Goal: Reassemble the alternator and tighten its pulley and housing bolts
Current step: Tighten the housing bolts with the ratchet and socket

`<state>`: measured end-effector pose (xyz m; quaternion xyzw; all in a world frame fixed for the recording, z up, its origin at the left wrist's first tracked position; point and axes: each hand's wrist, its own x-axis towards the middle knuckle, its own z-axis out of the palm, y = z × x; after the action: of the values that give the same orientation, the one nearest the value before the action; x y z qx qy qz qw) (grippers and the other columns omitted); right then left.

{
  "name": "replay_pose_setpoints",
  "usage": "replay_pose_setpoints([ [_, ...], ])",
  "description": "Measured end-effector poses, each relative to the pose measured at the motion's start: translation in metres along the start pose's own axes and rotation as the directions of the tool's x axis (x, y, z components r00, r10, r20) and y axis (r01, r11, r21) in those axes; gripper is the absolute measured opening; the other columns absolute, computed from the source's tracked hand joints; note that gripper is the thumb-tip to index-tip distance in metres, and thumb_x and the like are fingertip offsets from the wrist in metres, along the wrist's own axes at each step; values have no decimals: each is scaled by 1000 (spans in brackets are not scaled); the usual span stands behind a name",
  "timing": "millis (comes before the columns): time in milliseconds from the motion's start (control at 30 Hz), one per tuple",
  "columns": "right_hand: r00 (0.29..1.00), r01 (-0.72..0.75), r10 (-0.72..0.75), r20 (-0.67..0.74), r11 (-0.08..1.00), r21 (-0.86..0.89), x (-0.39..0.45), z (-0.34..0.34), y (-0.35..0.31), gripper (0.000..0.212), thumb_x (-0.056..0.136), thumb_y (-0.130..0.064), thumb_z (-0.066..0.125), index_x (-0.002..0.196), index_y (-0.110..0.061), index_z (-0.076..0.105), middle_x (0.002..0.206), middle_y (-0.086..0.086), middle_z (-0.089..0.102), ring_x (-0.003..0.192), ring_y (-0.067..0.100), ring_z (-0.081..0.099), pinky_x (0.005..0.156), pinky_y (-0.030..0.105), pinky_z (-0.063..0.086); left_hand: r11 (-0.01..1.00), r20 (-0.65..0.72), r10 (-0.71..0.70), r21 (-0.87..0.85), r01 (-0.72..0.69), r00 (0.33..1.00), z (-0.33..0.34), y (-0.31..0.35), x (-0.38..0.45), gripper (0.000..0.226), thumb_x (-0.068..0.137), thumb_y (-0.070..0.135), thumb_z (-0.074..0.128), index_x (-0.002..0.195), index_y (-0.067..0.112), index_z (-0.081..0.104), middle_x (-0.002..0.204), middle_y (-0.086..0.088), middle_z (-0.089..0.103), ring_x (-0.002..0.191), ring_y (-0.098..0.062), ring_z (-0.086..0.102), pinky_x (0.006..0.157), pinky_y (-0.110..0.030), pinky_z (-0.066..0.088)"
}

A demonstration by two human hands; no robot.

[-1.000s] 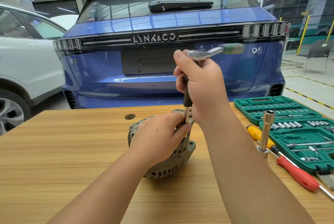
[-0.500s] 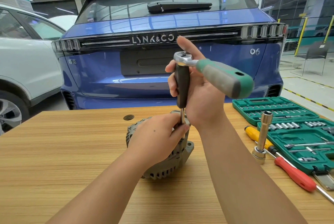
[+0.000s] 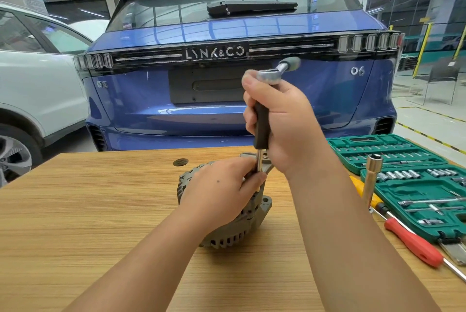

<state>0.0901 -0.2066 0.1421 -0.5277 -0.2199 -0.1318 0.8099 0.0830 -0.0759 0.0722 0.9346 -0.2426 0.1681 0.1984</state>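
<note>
A grey alternator [image 3: 239, 229] stands on the wooden table [image 3: 88, 211], mostly covered by my left hand [image 3: 222, 188]. That hand lies over its top and pinches the thin steel shaft of a long driver extension [image 3: 261, 132] where it meets the housing. My right hand [image 3: 285, 120] grips the extension's black handle upright, thumb by the ratchet head. The ratchet [image 3: 274, 73] sits on top, its handle pointing away to the right and blurred. The bolt under the shaft is hidden.
An open green socket set [image 3: 408, 180] lies at the right. In front of it are a tall upright socket [image 3: 373, 178], a yellow-handled screwdriver [image 3: 358, 184] and a red-handled screwdriver [image 3: 413, 245]. A blue car [image 3: 227, 84] stands just beyond the table's far edge.
The ratchet handle has swung from pointing toward me on the right back to pointing away to the right. My left hand has stayed on the alternator and the shaft.
</note>
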Motion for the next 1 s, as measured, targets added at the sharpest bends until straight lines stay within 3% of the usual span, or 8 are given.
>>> replay_pose_setpoints([
  [67, 996, -24, 13, 86, 992, 122, -1, 0, 0, 22, 88, -16, 70, 110, -19, 64, 70, -5, 57, 60, 10, 50, 57, 23, 40, 1000, 9, -6, -12, 6, 1000, 1, -1, 1, 28, 101, 53, 39, 94, 36, 59, 81, 14, 64, 75, -4, 58, 63, -30, 50],
  [200, 963, 271, -271, 5, 962, -41, -3, 10, 12, 33, 97, -2, 62, 113, -31, 62, 74, -5, 56, 62, 12, 52, 57, 22, 44, 999, -7, -6, -33, 6, 1000, 2, 0, 0, 28, 103, 52, 41, 91, 35, 59, 78, 12, 63, 73, -6, 58, 61, -32, 48],
  [300, 932, 362, -358, 58, 928, -84, -3, 13, 16, 42, 98, 3, 57, 114, -35, 64, 81, -1, 57, 65, 9, 51, 60, 20, 46, 999, -20, -9, -36, 8, 1000, 2, -1, 0, 26, 104, 50, 44, 88, 35, 57, 79, 12, 64, 75, -7, 58, 62, -31, 47],
  [433, 931, 349, -346, 116, 937, -4, -1, 7, 21, 45, 98, 2, 54, 120, -35, 66, 88, 1, 60, 68, 10, 54, 63, 20, 48, 998, -23, -7, -58, 6, 1000, 2, -1, -1, 26, 104, 49, 45, 88, 34, 58, 78, 12, 64, 75, -7, 58, 66, -35, 51],
  [533, 941, 243, -272, 202, 957, 155, 1, 0, 18, 35, 96, -22, 49, 128, -26, 64, 87, 9, 62, 62, 19, 50, 56, 29, 41, 998, -31, 0, -65, -2, 1000, 2, 0, -1, 28, 104, 49, 45, 85, 32, 56, 74, 11, 61, 72, -9, 57, 64, -36, 49],
  [667, 956, 178, -219, 195, 962, 208, 2, -1, 18, 44, 88, -47, 50, 123, -25, 67, 84, 8, 66, 60, 20, 52, 54, 30, 40, 998, -31, -3, -58, 1, 1000, 3, 1, 0, 31, 103, 50, 44, 77, 35, 48, 70, 12, 58, 69, -7, 55, 60, -32, 44],
  [900, 983, 111, -140, 118, 969, 220, 0, 3, 13, 34, 91, -40, 61, 121, -23, 66, 85, 8, 65, 60, 19, 55, 53, 28, 42, 998, -32, -3, -64, 1, 999, 2, 0, 0, 26, 103, 50, 43, 86, 35, 55, 77, 12, 63, 75, -7, 59, 65, -34, 50],
  [1000, 994, 111, -107, -29, 981, 162, -1, 5, 9, 44, 91, -30, 69, 128, -10, 58, 76, 1, 61, 57, 14, 50, 49, 24, 41, 1000, -14, -3, -8, 3, 1000, 2, -1, 0, 28, 101, 52, 40, 96, 35, 60, 85, 13, 67, 80, -6, 60, 68, -33, 51],
])
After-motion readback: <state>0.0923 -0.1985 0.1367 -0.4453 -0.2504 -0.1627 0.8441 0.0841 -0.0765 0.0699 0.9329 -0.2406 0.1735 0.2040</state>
